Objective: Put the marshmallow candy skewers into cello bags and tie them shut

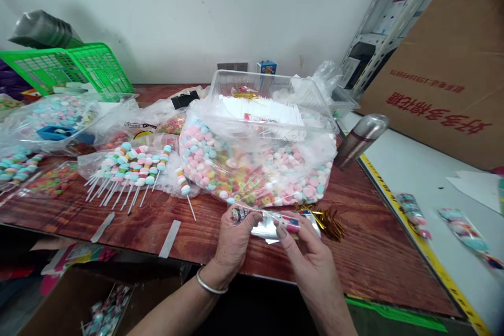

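Note:
At the front edge of the table, my left hand (232, 241) pinches the left end of a small printed plastic wrapper (290, 223). The fingers of my right hand (311, 257) are closed on its pink-and-red right part. What the wrapper contains, if anything, is too small to tell. Beneath it lie shiny silver-white packets (264, 228), with a bunch of gold twist ties (333, 224) to their right. One marshmallow skewer (183, 184) lies left of my hands, beside a group of similar skewers (137, 165) on clear plastic.
Behind my hands sits a large clear bag of marshmallows and gummy rings (197, 155), with a clear tub (326, 115) of white sticks on top. A steel flask (360, 142) stands right. Wrapped candies (413, 212) lie on the white table. An open carton (59, 304) is below left.

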Available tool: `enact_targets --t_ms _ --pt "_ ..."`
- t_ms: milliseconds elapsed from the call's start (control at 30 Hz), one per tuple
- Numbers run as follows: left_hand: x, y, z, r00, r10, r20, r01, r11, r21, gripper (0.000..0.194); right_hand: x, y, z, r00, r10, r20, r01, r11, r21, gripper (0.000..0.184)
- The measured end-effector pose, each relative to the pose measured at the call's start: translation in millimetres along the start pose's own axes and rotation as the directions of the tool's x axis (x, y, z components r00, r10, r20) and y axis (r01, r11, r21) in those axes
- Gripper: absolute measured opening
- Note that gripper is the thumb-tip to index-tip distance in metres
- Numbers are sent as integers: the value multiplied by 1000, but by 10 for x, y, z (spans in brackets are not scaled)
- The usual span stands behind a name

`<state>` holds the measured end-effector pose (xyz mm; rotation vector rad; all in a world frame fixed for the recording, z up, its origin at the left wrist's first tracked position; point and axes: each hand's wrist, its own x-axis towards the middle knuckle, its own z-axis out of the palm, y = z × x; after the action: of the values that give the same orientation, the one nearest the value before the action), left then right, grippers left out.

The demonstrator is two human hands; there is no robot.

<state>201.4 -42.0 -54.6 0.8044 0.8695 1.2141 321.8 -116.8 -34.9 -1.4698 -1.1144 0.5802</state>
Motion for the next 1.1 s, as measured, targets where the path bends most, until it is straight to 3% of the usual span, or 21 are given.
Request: enact_targets --t_ms 133,267,400,567,767,933,1000,1100 --pt "-28 22 62 988 -103 117 114 989 -93 27 -26 63 23 996 70 58 -72 997 19 24" --pt "-40 31 121 962 -230 145 258 939 -225 32 -72 66 21 999 16 45 -13 998 -60 22" --pt "-38 -18 135 964 -247 101 266 918 -294 30 -112 71 21 1000 -22 10 23 989 -146 27" --pt "-55 -65 134 923 -316 219 370 884 -286 31 -120 69 11 987 -158 -3 151 946 -288 29" --pt "-58 -65 165 906 -338 255 402 876 -268 30 -100 38 16 899 -438 -23 375 795 -478 20" --pt "-18 -131 152 902 -391 182 432 820 -377 32 -63 -16 -10 828 -561 2 454 667 -591 9" --pt "-10 -158 133 875 -452 175 481 766 -427 31 -49 -36 -23 817 -577 0 464 656 -596 9" --pt "-26 -177 112 842 -507 182 528 706 -472 24 -45 -45 -24 839 -543 -30 431 698 -572 19"
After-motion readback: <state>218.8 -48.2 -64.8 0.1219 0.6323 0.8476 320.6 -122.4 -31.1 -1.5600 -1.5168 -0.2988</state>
